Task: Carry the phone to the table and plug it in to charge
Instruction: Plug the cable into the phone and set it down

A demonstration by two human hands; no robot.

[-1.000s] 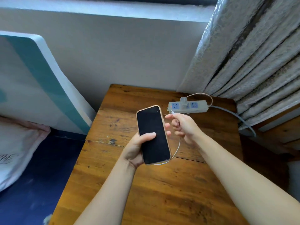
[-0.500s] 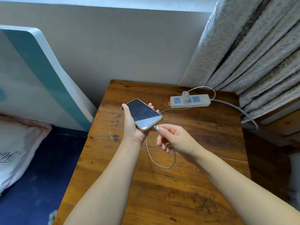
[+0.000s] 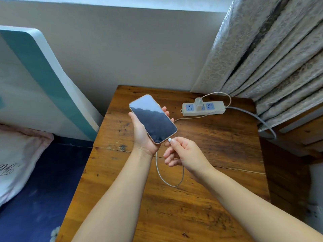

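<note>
Head view: my left hand (image 3: 142,135) cradles the phone (image 3: 153,118) above the wooden table (image 3: 218,154), screen up. Right hand (image 3: 185,154) pinches the cable connector (image 3: 169,140) at the phone's near edge. Plug-in step; next, seat it squarely, I judge.

2 bare forearms come up from the bottom edge, with no sleeve, watch, bracelet or ring to be seen. The left hand (image 3: 142,135) is slim, its thumb short-nailed. The right hand (image 3: 186,154) has slender fingers (image 3: 170,155), and the nail that shows on its thumb is trimmed short and unpainted. Both wrists are bare.
</note>
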